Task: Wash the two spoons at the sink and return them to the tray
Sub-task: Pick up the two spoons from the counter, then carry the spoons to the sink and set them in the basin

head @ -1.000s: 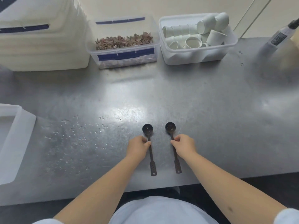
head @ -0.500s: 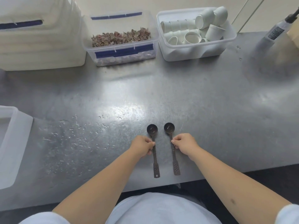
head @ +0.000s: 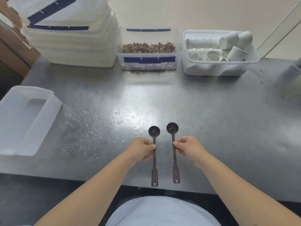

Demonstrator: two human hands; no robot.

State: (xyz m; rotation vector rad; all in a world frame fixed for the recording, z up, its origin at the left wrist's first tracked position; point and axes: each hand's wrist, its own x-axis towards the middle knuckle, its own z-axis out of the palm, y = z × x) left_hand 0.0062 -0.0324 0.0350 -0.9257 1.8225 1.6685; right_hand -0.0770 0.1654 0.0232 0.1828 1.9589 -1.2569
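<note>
Bright, even light from overhead; a white glare patch sits on the steel counter point(head: 211, 119) near its middle, just beyond the water droplets point(head: 88, 128). Shadows are faint and soft. Wide-angle bending curves the counter's edges, and the corners look smeared.

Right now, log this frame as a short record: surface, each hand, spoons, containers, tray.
surface: metal counter, water droplets left of centre
left hand: pinching left spoon on its handle
right hand: pinching right spoon on its handle
spoons: parallel, bowls pointing away
back row: stacked white bins, tub of dried brown bits, tub of white cups
left edge: white tray
sink: not in view
</note>
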